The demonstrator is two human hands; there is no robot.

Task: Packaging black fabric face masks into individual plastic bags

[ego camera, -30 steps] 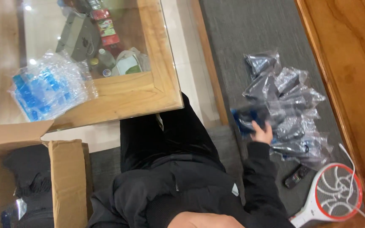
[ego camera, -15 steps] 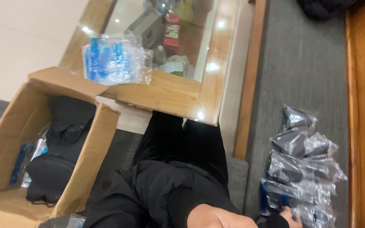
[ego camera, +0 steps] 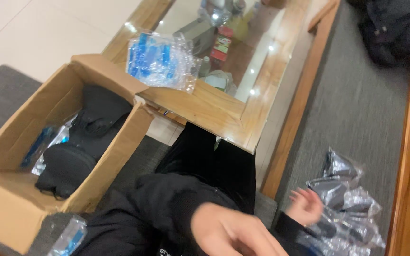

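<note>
Right hand (ego camera: 305,206): grip spread, fingers loose and empty, just left of the clear plastic packets (ego camera: 347,208) of dark items heaped on the grey seat at near right.
Left hand (ego camera: 233,233): blurred at the near edge; grip cannot be told.
Cardboard box (ego camera: 115,156): open at left, black pouches and a blue packet inside.
Tabletop (ego camera: 205,106): wood-framed glass, far centre.
Blue-filled clear bag (ego camera: 160,60): on the tabletop's left corner.
Red-labelled bottle (ego camera: 221,45): under the glass.

— What's on the grey couch (ego camera: 357,114)?
— A heap of clear bags (ego camera: 345,204) with dark items, right of the glass-topped surface (ego camera: 200,106).
— And on that surface?
— A bag of blue pieces (ego camera: 160,61), at its near corner.
</note>
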